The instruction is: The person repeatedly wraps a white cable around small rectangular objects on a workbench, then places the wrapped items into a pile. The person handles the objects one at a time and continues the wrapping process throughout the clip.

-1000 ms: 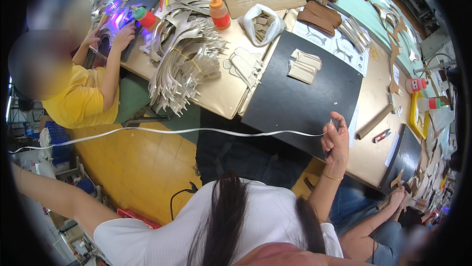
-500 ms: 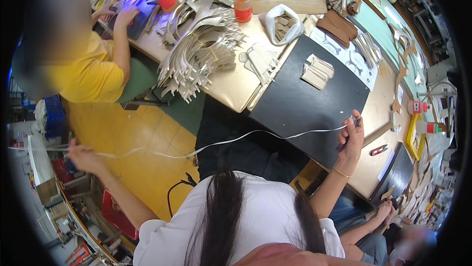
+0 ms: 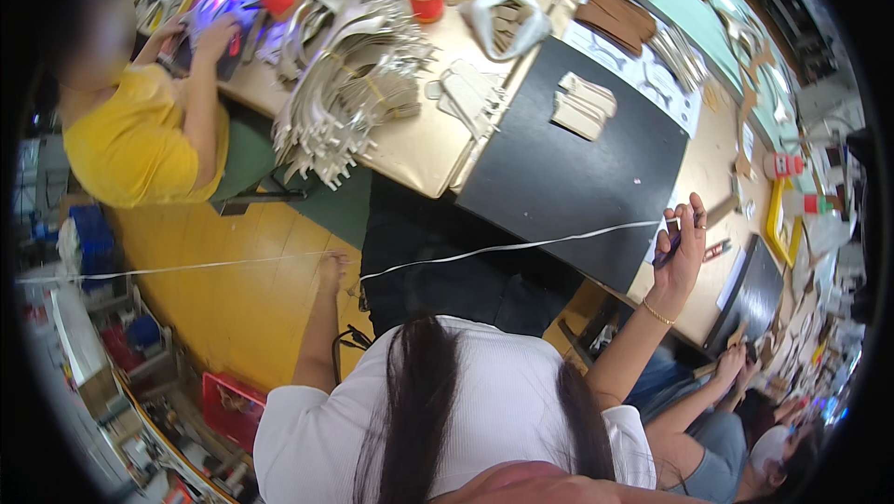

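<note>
Your white cord [image 3: 503, 247] runs off left edge past your left hand [image 3: 332, 271], end unseen. Right hand [image 3: 680, 248] grip on small dark tool [image 3: 667, 255] beside black mat [image 3: 577, 169]: too small to tell.

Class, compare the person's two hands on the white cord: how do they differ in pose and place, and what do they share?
The right hand is raised with fingers spread, at the edge of the black mat; the left hand is lower and closed, out over the yellow floor. The right hand also holds a dark pen-like tool; the left shows none. Both grip the same white cord, which runs between them.
</note>
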The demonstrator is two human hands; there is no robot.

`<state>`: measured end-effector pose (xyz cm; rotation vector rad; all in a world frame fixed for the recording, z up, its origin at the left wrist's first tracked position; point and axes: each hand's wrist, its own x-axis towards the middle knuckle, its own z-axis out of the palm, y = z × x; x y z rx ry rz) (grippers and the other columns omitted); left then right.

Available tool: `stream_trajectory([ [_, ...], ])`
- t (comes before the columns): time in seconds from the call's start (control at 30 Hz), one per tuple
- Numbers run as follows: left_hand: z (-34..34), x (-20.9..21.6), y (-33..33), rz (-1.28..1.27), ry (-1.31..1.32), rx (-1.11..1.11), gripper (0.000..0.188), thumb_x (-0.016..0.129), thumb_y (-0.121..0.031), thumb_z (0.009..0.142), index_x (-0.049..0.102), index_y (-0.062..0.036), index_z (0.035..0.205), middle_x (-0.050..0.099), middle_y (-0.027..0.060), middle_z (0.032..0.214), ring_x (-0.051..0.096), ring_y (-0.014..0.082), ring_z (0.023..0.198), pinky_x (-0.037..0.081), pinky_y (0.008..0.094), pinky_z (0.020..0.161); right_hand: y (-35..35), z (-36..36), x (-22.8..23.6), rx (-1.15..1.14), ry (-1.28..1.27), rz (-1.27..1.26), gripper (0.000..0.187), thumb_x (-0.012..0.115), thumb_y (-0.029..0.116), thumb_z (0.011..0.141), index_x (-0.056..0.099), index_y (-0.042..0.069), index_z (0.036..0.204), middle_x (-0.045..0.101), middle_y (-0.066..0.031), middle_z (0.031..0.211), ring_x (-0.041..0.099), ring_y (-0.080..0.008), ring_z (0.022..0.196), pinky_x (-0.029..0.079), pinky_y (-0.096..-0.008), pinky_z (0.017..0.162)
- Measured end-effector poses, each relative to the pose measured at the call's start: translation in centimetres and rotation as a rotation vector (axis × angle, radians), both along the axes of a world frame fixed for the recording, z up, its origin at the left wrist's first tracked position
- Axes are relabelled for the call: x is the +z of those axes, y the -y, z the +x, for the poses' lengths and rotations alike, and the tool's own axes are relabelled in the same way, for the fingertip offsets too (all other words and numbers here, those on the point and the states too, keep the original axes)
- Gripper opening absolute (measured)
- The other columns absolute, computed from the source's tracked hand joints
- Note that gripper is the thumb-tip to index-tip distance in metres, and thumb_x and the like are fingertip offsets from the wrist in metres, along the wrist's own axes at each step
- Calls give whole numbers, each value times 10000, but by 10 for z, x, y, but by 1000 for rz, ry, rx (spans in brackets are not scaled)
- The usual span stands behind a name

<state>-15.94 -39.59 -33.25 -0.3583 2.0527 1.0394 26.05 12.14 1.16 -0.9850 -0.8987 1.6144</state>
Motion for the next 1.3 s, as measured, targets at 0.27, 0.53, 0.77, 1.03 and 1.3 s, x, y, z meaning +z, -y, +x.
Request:
stream_trajectory([
  [0.27, -48, 60, 7, -89, 135, 236, 457, 490, -433, 1071, 593, -40, 1282, 682, 138, 1075, 677, 219, 873, 536, 389, 678, 9, 10, 2, -68, -59, -19, 417, 690, 98, 1002, 486, 30, 1360, 629, -68, 958, 611, -76, 723, 459, -157, 434],
  [0.53, -45, 306, -118, -728, 323, -1086, 325, 621, -243, 1019, 704, 69, 1057, 773, 157, 815, 688, 184, 520, 509, 287, 434, 22, -12, 20, -27, 204, -50, 562, 764, 71, 936, 479, 8, 1417, 711, -127, 1016, 672, -88, 730, 474, -143, 448],
  [0.77, 68, 420, -330, 649, 9, -983, 290, 687, -217, 1010, 719, 58, 1098, 732, 93, 819, 699, 139, 688, 550, 268, 611, 54, -74, 33, 263, 238, 17, 708, 741, -55, 862, 440, 74, 1490, 600, -162, 1260, 750, -164, 775, 431, -158, 412],
  [1.03, 124, 366, -403, 708, 432, -1124, 285, 737, -289, 989, 682, -26, 892, 659, 17, 749, 598, 67, 647, 486, 217, 583, 75, -91, 48, 384, 402, 155, 976, 851, -49, 762, 326, 95, 1573, 627, -157, 1247, 711, -105, 709, 422, -149, 439],
  [1.3, 119, 354, -415, 793, 391, -798, 282, 744, -253, 986, 610, -79, 811, 568, -25, 684, 489, 37, 567, 409, 197, 520, 63, -86, 31, -146, 563, 83, 443, 796, 33, 897, 649, 2, 1314, 749, -56, 902, 695, -73, 717, 528, -230, 613],
])
